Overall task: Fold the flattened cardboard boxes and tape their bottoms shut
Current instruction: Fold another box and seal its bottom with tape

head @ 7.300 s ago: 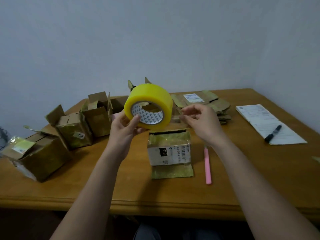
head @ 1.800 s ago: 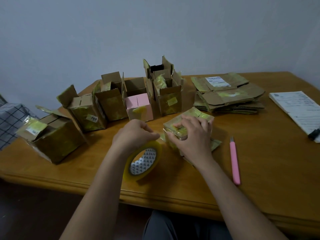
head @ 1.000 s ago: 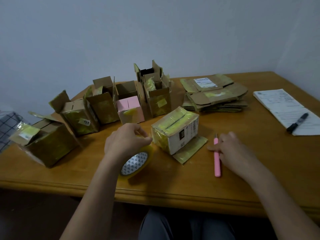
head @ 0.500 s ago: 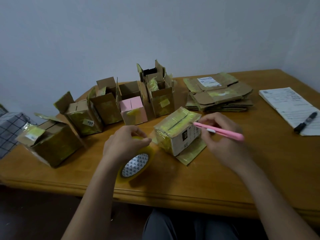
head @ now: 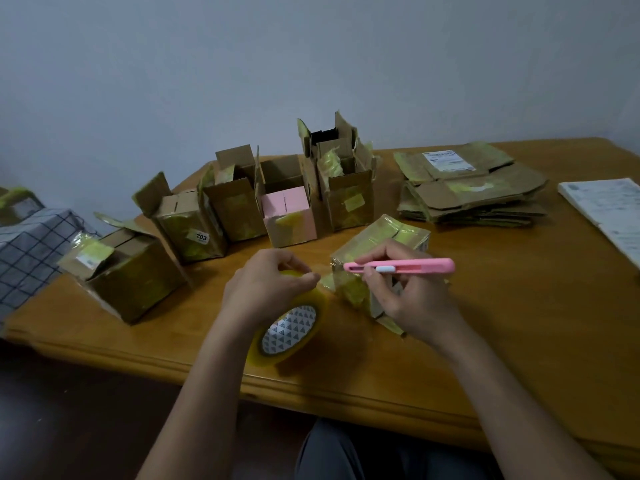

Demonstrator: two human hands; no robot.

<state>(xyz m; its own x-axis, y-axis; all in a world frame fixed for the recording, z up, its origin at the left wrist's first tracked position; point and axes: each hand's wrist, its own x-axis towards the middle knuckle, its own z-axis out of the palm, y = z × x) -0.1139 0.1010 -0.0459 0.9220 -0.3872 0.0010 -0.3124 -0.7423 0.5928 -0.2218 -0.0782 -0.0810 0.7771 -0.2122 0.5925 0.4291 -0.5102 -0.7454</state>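
Note:
A small cardboard box (head: 384, 237) lies on its side in the middle of the wooden table (head: 519, 323), its bottom covered with yellowish tape. My left hand (head: 266, 289) grips the yellow tape roll (head: 291, 332) just left of the box, and a strip of tape runs from the roll to the box's near corner. My right hand (head: 408, 292) holds a pink utility knife (head: 401, 266) level, its tip at that strip by the box's left edge.
Several folded, open-topped boxes (head: 242, 209) stand in a row behind, one of them pink (head: 289, 216). A larger box (head: 128, 271) sits at the left. Flattened boxes (head: 474, 188) are stacked at the back right, papers (head: 613, 209) at the right edge.
My right hand left the box, picked up the pink knife from the table and brought its tip to the tape at the box's left edge. My left hand stayed on the roll.

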